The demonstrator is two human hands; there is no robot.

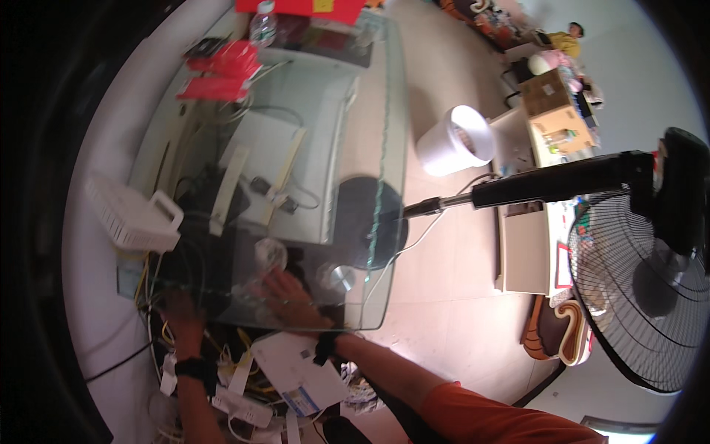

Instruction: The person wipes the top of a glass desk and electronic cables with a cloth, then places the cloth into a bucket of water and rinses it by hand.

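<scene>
A glass-topped table (369,139) stands before me, its near edge crossing over both hands. My right hand (291,299), a black band at the wrist, spreads its fingers over a dark surface seen through the glass. Its fingertips lie beside a pale round object (271,254), too blurred to name. Farther left, my left hand (183,316) reaches in among cables (148,283) at the table's corner; its fingers are blurred in shadow, and whether they hold anything is hidden. Below the hands lie a white flat box-like device (299,369) bearing a label and a white power strip (242,408).
A white device with a handle (138,219) sits by the wall. Red plastic packaging (224,66) and a clear bottle (263,25) are at the far end. A pedestal fan (560,177) and a white bin (455,141) stand right. A person (566,43) is in the background.
</scene>
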